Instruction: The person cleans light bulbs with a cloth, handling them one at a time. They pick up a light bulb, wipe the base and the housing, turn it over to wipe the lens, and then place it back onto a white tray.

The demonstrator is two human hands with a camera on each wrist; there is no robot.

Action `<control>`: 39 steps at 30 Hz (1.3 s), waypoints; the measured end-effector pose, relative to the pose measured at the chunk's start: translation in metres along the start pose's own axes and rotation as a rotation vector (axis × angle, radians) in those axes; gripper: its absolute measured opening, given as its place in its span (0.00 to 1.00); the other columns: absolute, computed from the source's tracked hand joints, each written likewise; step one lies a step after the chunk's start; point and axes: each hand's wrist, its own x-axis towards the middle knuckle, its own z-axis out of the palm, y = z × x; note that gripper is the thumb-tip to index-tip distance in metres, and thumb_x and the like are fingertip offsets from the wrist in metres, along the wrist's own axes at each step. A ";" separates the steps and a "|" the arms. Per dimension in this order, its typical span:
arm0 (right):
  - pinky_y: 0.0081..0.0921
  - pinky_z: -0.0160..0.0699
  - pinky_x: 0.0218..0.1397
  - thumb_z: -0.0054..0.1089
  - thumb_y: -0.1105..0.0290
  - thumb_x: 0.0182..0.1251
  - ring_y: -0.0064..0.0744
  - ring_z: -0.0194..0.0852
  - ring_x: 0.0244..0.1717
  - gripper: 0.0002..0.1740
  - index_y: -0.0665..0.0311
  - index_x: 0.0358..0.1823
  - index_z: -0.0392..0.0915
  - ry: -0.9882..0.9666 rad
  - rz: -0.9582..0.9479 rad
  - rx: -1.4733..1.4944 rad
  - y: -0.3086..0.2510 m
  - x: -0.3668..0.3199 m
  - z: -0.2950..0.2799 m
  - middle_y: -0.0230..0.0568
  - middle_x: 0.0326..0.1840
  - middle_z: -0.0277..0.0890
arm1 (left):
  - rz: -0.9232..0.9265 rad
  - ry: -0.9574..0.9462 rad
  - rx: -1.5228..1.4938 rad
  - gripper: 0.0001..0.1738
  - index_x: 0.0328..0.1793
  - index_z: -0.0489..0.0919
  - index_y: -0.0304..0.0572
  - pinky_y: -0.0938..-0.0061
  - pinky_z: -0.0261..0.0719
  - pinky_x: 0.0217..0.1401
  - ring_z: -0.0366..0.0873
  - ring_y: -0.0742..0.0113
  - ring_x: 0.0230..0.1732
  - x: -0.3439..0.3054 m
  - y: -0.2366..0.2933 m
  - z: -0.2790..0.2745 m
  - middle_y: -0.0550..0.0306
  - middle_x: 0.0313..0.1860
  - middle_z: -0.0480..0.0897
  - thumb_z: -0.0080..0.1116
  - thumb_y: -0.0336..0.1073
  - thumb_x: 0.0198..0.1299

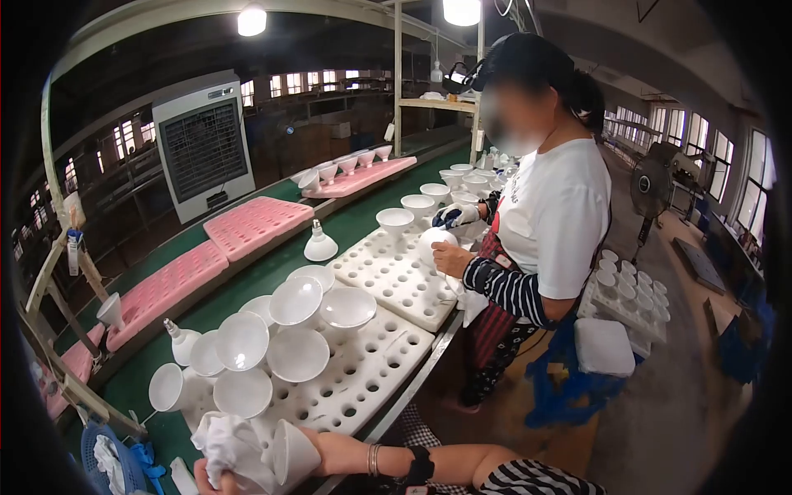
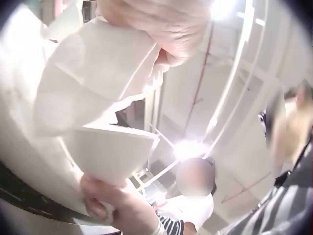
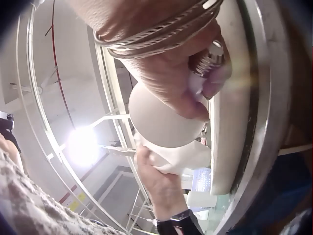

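My right hand [image 1: 338,454] grips a white cone-shaped light bulb [image 1: 294,454] by its narrow end. In the right wrist view its metal screw base [image 3: 210,58] sticks out between the fingers. My left hand [image 2: 161,24] holds a crumpled white cloth [image 2: 93,73] against the bulb's wide rim. Both hands are low at the near edge of a white foam board [image 1: 363,388] full of round holes. Several similar bulbs [image 1: 299,355] stand on that board with their wide faces up, crowded at its left part.
Another person [image 1: 544,198] works to the right, holding a white bulb [image 1: 436,246] over a second foam board [image 1: 396,276]. Pink foam boards [image 1: 260,224] line the far side of the green bench. A blue basket [image 1: 107,462] with cloth stands at lower left.
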 end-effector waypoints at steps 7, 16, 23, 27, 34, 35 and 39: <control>0.39 0.79 0.53 0.63 0.68 0.53 0.47 0.81 0.50 0.19 0.63 0.47 0.80 -0.082 -0.116 -0.418 -0.058 -0.027 -0.025 0.50 0.45 0.81 | 0.666 -0.611 0.518 0.25 0.61 0.77 0.34 0.57 0.67 0.70 0.71 0.42 0.67 -0.013 0.078 0.087 0.36 0.65 0.75 0.56 0.30 0.54; 0.43 0.79 0.53 0.64 0.59 0.60 0.58 0.80 0.50 0.44 0.56 0.77 0.55 -0.082 -0.039 -0.227 -0.019 -0.023 -0.009 0.56 0.51 0.81 | -0.094 -0.340 -0.105 0.21 0.62 0.75 0.34 0.71 0.70 0.64 0.76 0.66 0.55 0.023 -0.018 0.091 0.54 0.53 0.80 0.55 0.27 0.62; 0.38 0.78 0.59 0.74 0.60 0.53 0.50 0.80 0.55 0.42 0.57 0.70 0.64 -0.081 -0.142 0.031 -0.003 -0.029 0.003 0.48 0.54 0.80 | 0.247 -0.339 0.127 0.26 0.67 0.74 0.36 0.63 0.71 0.67 0.76 0.52 0.62 -0.039 0.017 0.073 0.43 0.61 0.78 0.53 0.23 0.60; 0.36 0.77 0.59 0.69 0.59 0.60 0.42 0.81 0.53 0.21 0.57 0.52 0.78 -0.071 -0.429 -0.120 -0.034 -0.027 0.001 0.42 0.53 0.80 | 0.667 -0.587 0.252 0.31 0.68 0.76 0.45 0.49 0.64 0.73 0.71 0.38 0.67 -0.043 0.062 0.059 0.36 0.64 0.75 0.58 0.27 0.53; 0.44 0.82 0.49 0.74 0.63 0.51 0.56 0.83 0.45 0.44 0.62 0.70 0.62 -0.228 -0.141 -0.256 -0.086 -0.031 -0.008 0.55 0.48 0.82 | 0.127 -0.386 0.016 0.17 0.61 0.78 0.39 0.71 0.73 0.62 0.77 0.63 0.56 -0.005 0.028 0.039 0.52 0.56 0.81 0.52 0.29 0.67; 0.44 0.82 0.49 0.74 0.63 0.51 0.56 0.83 0.45 0.44 0.62 0.70 0.62 -0.227 -0.139 -0.258 -0.085 -0.030 -0.009 0.55 0.48 0.82 | 0.102 -0.269 0.095 0.13 0.58 0.78 0.38 0.78 0.73 0.59 0.77 0.71 0.54 -0.001 0.017 0.035 0.57 0.54 0.81 0.48 0.28 0.72; 0.41 0.83 0.48 0.68 0.69 0.54 0.55 0.85 0.42 0.49 0.64 0.76 0.52 -0.165 0.067 -0.093 -0.103 -0.022 -0.021 0.59 0.46 0.81 | 0.089 0.111 -0.230 0.16 0.61 0.76 0.33 0.78 0.74 0.56 0.78 0.73 0.50 0.020 -0.025 0.008 0.58 0.51 0.82 0.52 0.33 0.73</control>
